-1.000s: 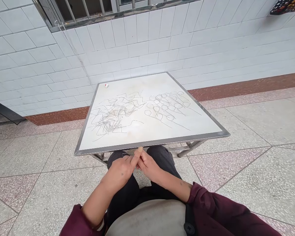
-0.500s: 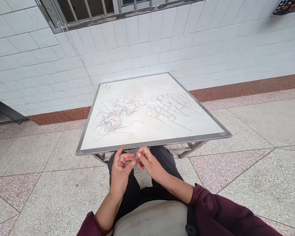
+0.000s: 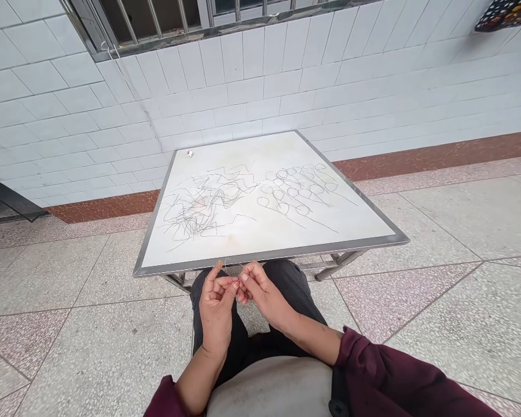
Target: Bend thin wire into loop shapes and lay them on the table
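White table [image 3: 260, 147], being strewn with tangled wires [image 3: 195, 223] and looped wires [image 3: 303, 209] (tiled wall [image 3: 243, 95] behind); fine strand [image 3: 225, 266], being finger-pinched by left hand [image 3: 216, 317] and right hand [image 3: 267, 292].

the worktop [image 3: 264, 147] is white, faintly stained tan, with a grey border. thin strands [image 3: 195, 220] draw dark scribbles on its left; looped strands [image 3: 303, 209] make grey rings on its right. the held strand [image 3: 226, 265] looks pale. a small object [image 3: 190, 154] is white and red. wall tiles [image 3: 200, 104] are bluish white over a reddish-brown skirting [image 3: 108, 207]. the floor [image 3: 130, 330] is speckled grey with pink triangles. the sleeves [image 3: 386, 370] are burgundy.
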Motion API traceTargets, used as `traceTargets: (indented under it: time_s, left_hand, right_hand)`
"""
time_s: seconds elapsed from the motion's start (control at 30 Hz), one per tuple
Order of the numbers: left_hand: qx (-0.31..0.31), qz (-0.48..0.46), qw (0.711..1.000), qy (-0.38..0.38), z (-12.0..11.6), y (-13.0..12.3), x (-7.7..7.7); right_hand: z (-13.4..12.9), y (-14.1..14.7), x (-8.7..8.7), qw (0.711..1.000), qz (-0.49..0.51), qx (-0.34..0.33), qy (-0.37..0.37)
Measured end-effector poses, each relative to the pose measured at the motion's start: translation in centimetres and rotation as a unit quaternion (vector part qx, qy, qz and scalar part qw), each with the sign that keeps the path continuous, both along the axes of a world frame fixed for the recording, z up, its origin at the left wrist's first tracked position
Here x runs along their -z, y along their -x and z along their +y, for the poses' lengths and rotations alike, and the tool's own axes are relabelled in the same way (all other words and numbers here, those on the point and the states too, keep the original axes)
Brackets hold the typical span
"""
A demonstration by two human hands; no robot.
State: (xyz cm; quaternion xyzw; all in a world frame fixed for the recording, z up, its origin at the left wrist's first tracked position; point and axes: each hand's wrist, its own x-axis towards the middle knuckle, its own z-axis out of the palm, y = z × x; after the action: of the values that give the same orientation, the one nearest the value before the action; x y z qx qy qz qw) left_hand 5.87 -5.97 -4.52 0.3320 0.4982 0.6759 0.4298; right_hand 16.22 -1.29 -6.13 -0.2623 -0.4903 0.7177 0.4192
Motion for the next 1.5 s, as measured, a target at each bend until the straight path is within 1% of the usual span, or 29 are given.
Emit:
traceTargets:
  time_s: [0.1,0.2,0.47,0.53,0.6,0.73,0.83,0.93,1.1,1.23,1.33,1.4,1.5]
  left_hand:
    - [0.005,0.014,1.000,0.001,-0.1,-0.1,-0.1]
    - [0.006,0.022,1.000,0.000,-0.2,-0.1,-0.1]
    - [-0.019,0.036,0.999,-0.002,-0.3,0.3,0.1]
    - [-0.020,0.042,0.999,-0.001,-0.3,0.5,0.1]
    - [-0.017,0.053,0.998,0.001,-0.3,0.7,0.0]
    - [-0.009,0.094,0.995,0.012,-0.3,1.1,0.1]
    - [0.011,0.117,0.993,0.016,-0.4,1.2,0.3]
    - [0.024,0.115,0.993,0.013,-0.5,1.2,0.4]
    - [0.035,0.092,0.995,0.020,-0.7,1.4,0.3]
    - [0.046,0.086,0.995,0.032,-0.9,1.6,0.3]
    - [0.052,0.095,0.993,0.039,-1.0,1.6,0.3]
    - [0.055,0.102,0.993,0.039,-1.0,1.6,0.3]
    - [0.058,0.103,0.992,0.039,-1.0,1.5,0.3]
  right_hand:
    - [-0.1,0.1,0.1,1.000,0.008,0.019,0.004]
    - [-0.1,0.0,0.1,1.000,0.002,0.021,0.005]
    - [-0.2,-0.1,0.0,1.000,-0.004,-0.027,0.009]
    - [-0.1,-0.2,-0.1,0.999,-0.008,-0.033,0.001]
    - [0.1,-0.5,-0.3,0.999,-0.035,-0.028,-0.026]
    - [0.7,-0.9,-0.4,0.988,-0.123,0.021,-0.089]
    - [1.0,-1.1,-0.2,0.982,-0.142,0.044,-0.116]
    - [1.0,-1.2,0.0,0.972,-0.164,0.060,-0.157]
    - [0.9,-1.5,-0.3,0.966,-0.170,0.044,-0.191]
    - [0.9,-1.9,-0.8,0.953,-0.197,0.035,-0.227]
    - [1.1,-2.1,-1.1,0.933,-0.247,0.032,-0.259]
    - [1.2,-2.2,-1.1,0.917,-0.278,0.042,-0.284]
    - [1.2,-2.2,-1.0,0.902,-0.296,0.052,-0.311]
